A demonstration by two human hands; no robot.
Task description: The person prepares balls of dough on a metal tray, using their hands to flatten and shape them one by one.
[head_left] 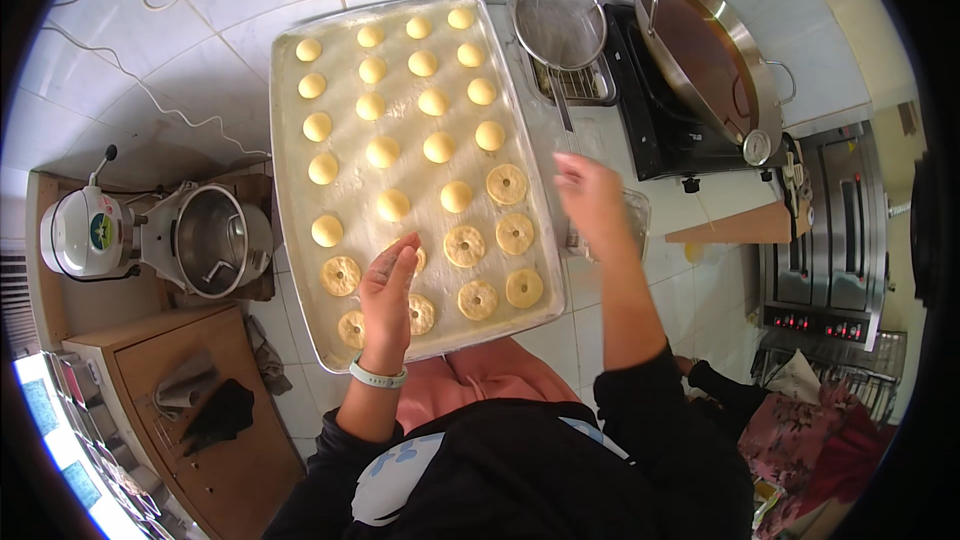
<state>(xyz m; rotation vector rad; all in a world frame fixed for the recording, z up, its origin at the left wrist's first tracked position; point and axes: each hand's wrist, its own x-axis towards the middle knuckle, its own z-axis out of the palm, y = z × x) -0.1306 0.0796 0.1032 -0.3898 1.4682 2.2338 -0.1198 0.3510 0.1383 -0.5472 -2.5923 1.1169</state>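
Observation:
A large metal baking tray (297, 270) bears rows of round, pale dough balls (439, 147). Toward its near side lie several flattened dough rings (464, 246) with small holes in the middle. My left hand (386, 292) hovers over the near rings, partly covering some of them. Its fingers are drawn together at the tips; whether anything is between them is hidden. Just beyond the tray's right edge is my right hand (592, 202), its fingers smeared by motion. Below it sits a clear container (636, 212), mostly covered by my wrist.
A round mesh strainer (560, 22) rests beyond the tray's far right corner. Beside it, a wide pan (705, 50) of brown liquid stands on a black stove (650, 125). A mixer (95, 230) with a steel bowl (213, 240) is at left; another person (800, 440) is at lower right.

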